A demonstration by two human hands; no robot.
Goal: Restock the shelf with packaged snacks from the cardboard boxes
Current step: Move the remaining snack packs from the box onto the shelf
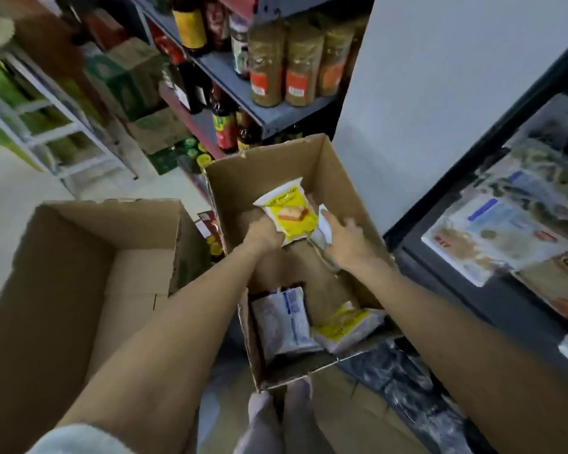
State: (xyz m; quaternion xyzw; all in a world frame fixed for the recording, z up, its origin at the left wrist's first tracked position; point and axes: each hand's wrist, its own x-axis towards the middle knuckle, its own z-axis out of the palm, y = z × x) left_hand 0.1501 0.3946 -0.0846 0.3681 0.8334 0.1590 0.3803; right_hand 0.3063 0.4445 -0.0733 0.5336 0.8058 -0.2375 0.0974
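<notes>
An open cardboard box [269, 165] stands in front of me, between a shelf and a freezer. Inside it, my left hand [263, 232] grips a yellow snack packet [289, 213] by its lower edge and holds it upright. My right hand [346, 240] reaches in beside it with fingers spread, touching a white packet [323, 229] just behind the yellow one. At the near end of the box lie a white and blue packet [282, 322] and another yellow packet [345, 324].
A second cardboard box [79, 257] stands open on the left. The grey shelf [240, 90] behind holds bottles and tall spice packs [299, 63]. A glass-topped freezer [505, 231] runs along the right. A white stepladder [56, 132] leans at far left.
</notes>
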